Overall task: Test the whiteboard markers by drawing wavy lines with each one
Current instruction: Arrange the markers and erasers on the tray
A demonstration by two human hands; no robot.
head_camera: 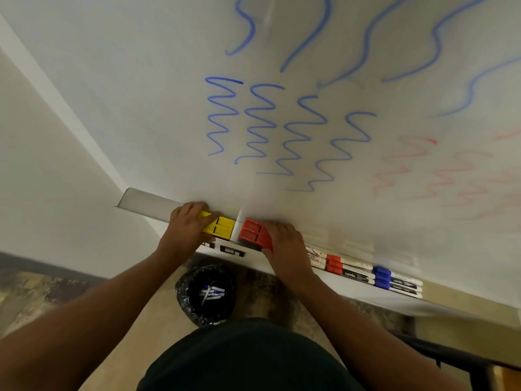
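A: Where are the hands?

B: Both are on the ledge (146,203) under the whiteboard (141,88). The left hand (187,225) has its fingers curled over the top of a yellow eraser (221,227), holding it. The right hand (284,241) grips a red eraser (252,234), fingers wrapped over its far side and thumb on the near edge. The two erasers sit just beside each other, between the two sets of fingers.

A: And the markers?

B: The markers (366,270) lie in a row on the same ledge, to the outer side of the right hand's fingers. The red-capped ones (334,263) start just beside the wrist; the blue-capped ones (382,276) lie further along, away from the fingers. Neither hand touches any marker.

A: Anything drawn?

B: Blue wavy lines (259,122) run on the board above both hands' fingers, and faint red wavy lines (417,167) sit up and outward from the right fingers.

A: Below?

B: A black-lined bin (207,296) on the floor, beneath the ledge, with several markers inside.
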